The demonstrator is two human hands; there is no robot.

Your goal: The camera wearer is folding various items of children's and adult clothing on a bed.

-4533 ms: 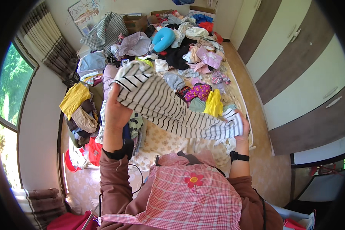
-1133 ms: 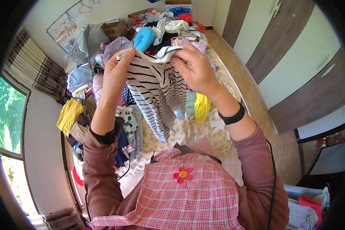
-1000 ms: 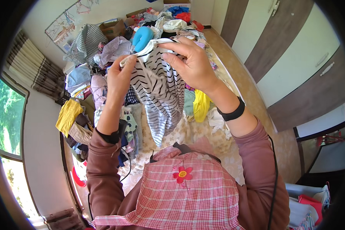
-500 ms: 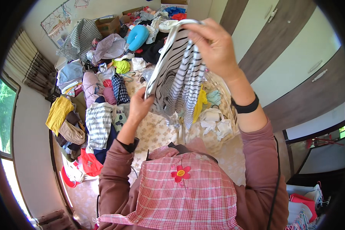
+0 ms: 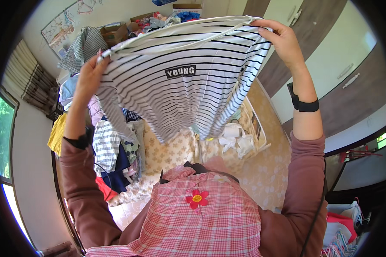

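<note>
A white shirt with black stripes hangs stretched wide between my raised hands, a dark printed patch on its front. My left hand is closed on one upper corner of the shirt. At the opposite corner, my right hand pinches the fabric between thumb and fingers. A white band runs along the top edge, and the lower part drapes down over the bed. The spread cloth hides much of the clothing behind it.
On the bed's floral sheet lie white cloths. Folded clothes, among them a grey-striped garment, are piled at the left. Cardboard boxes stand at the back. Wardrobe doors line the right, with hangers at lower right.
My hands have moved far apart, the left one leftward and up, the right one to the right. The striped shirt, bunched before, is now spread open between them.
</note>
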